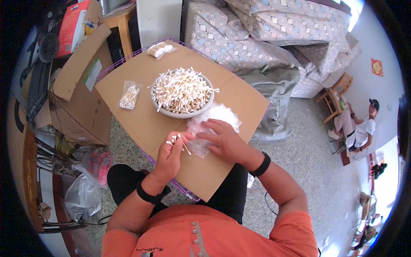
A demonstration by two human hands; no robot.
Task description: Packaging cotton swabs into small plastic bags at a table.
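Note:
My left hand (168,158) is closed round a few cotton swabs (174,139), their white tips sticking out above the fingers. Just to its right, my right hand (224,139) rests on a loose pile of clear plastic bags (222,113), its fingers apart. Beyond both hands stands a round grey bowl (188,115) heaped with loose cotton swabs (182,88). One clear bag packed with swabs (129,96) lies left of the bowl, and another filled bag (161,49) lies behind it.
A cardboard sheet (239,92) covers the purple-framed table under everything. Cardboard boxes (81,111) stand at the left. Patterned, plastic-wrapped cushions (257,38) fill the back, with a grey sack (272,103) below them. At the far right a person (364,128) sits by a wooden chair (332,98).

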